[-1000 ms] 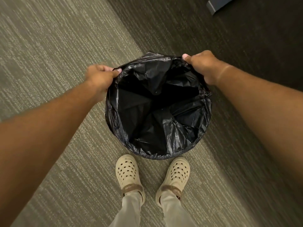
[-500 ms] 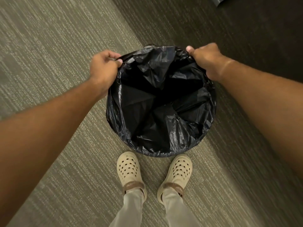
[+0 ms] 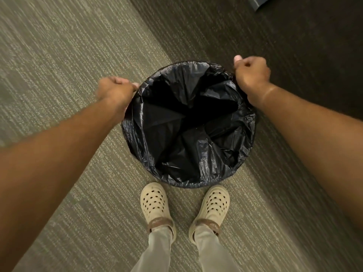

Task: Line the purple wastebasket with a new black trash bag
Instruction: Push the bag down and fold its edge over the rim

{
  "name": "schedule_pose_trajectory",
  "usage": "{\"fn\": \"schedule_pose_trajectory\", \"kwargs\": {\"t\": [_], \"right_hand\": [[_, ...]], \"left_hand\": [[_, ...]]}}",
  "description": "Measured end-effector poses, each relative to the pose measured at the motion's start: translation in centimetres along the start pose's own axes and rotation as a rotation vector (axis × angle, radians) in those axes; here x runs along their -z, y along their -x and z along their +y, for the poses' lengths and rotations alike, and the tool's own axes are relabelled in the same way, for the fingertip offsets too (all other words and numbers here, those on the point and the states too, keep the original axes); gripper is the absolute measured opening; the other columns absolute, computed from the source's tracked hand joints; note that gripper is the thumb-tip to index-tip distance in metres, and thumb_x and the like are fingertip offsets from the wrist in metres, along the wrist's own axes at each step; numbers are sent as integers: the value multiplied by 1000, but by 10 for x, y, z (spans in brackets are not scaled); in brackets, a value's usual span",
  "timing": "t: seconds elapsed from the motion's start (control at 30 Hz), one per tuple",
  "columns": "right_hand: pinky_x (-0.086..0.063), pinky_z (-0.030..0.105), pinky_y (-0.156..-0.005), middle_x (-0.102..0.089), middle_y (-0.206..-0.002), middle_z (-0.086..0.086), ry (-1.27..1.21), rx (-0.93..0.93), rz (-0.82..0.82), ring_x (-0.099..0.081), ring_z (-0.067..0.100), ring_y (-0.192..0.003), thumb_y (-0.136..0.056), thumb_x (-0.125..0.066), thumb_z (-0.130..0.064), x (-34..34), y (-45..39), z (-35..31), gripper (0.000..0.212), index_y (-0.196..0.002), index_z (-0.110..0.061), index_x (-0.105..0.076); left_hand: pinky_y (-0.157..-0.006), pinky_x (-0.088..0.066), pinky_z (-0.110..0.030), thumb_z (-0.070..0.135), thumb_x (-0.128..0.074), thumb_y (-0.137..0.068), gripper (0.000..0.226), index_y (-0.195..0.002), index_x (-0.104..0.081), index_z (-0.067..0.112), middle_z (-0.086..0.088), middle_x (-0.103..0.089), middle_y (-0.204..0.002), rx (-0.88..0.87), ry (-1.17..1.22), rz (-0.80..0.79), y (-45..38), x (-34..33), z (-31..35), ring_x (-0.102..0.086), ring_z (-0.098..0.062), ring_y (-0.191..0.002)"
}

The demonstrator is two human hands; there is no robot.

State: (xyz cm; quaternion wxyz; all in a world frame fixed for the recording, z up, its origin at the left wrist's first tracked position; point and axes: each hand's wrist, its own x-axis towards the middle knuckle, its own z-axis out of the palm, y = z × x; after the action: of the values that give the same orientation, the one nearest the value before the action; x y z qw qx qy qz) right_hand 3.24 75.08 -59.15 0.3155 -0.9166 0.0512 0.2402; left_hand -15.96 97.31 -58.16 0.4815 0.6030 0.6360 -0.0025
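Observation:
The black trash bag (image 3: 188, 130) hangs open inside the round wastebasket on the carpet, its top folded over the rim all the way round, so none of the purple wall shows. My left hand (image 3: 115, 91) is closed on the bag's edge at the left rim. On the far right rim, my right hand (image 3: 252, 74) is a fist gripping the bag's edge. The bag's inside is crinkled and dark.
My two feet in cream clogs (image 3: 155, 205) stand just in front of the basket. Grey striped carpet (image 3: 59, 55) lies to the left, a darker carpet strip to the right. A dark grey furniture corner (image 3: 261, 2) shows at the top right.
Both hands have spread apart along the rim and moved outward and down, and the bag's far edge now sits stretched over the rim instead of bunched up between them.

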Motion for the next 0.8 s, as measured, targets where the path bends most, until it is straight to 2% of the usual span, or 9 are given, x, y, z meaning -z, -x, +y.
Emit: {"fn": "schedule_pose_trajectory", "kwargs": {"t": [0.1,0.2,0.3,0.37,0.5,0.57,0.63,0.7,0.8], "right_hand": [[-37,26,-73,-63,-89,-2,51,133,187,-59,20,-89,-93,-46,-45,9,29,21,29,-90,-21,-61],[-35,28,-72,-64,-96,3,173,148,146,-57,21,-91,-95,-42,-50,1,54,38,37,-97,-18,-60],[-38,36,-75,-64,-108,12,231,100,96,-57,33,-101,-97,-33,-54,-7,60,45,47,-107,-14,-55],[-34,36,-71,-62,-103,10,246,107,86,-54,33,-91,-96,-29,-59,-8,58,48,48,-103,-17,-51],[-32,33,-71,-56,-80,-2,151,143,10,-51,24,-81,-93,-29,-65,-5,50,56,52,-89,-17,-49],[-32,32,-72,-53,-75,-5,93,116,-22,-51,22,-81,-91,-31,-66,-3,47,56,54,-82,-16,-50],[-33,31,-73,-54,-75,-7,24,65,-24,-53,20,-81,-90,-33,-67,-2,48,55,54,-79,-18,-51],[-35,30,-75,-55,-78,-10,-23,24,31,-54,18,-83,-90,-35,-66,1,55,58,49,-84,-21,-53],[-40,32,-76,-57,-94,-4,-70,-14,149,-54,16,-89,-91,-34,-63,3,75,73,42,-93,-24,-49]], "left_hand": [[-65,-50,-15,12,-64,-90,17,-79,-58,24,6,-64,-88,-183,-22,67,23,4,-18,-61,-3,-80],[-63,-43,-17,26,-50,-99,21,-79,-54,20,7,-56,-77,-242,-107,44,47,-4,-37,-52,-4,-69],[-62,-37,-24,31,-37,-103,27,-97,-55,12,8,-50,-76,-291,-191,89,55,-13,-48,-47,-6,-68],[-60,-35,-20,33,-30,-104,36,-105,-57,8,10,-48,-77,-290,-195,117,52,-16,-54,-45,-4,-69],[-71,-43,-8,41,-28,-103,45,-103,-61,10,11,-54,-87,-162,22,16,36,-15,-59,-52,0,-79],[-87,-53,-28,41,-32,-102,46,-114,-62,8,-5,-67,-104,9,149,-123,22,-11,-59,-64,-16,-96],[-93,-53,-40,39,-35,-101,43,-113,-62,8,-7,-67,-109,104,177,-151,17,-6,-57,-64,-21,-103],[-83,-53,-32,40,-35,-102,37,-108,-59,12,1,-61,-96,43,111,-41,24,-3,-57,-60,-16,-95],[-61,-36,-18,42,-30,-103,26,-94,-49,28,12,-46,-84,-38,55,52,49,3,-71,-46,-1,-75]]}}
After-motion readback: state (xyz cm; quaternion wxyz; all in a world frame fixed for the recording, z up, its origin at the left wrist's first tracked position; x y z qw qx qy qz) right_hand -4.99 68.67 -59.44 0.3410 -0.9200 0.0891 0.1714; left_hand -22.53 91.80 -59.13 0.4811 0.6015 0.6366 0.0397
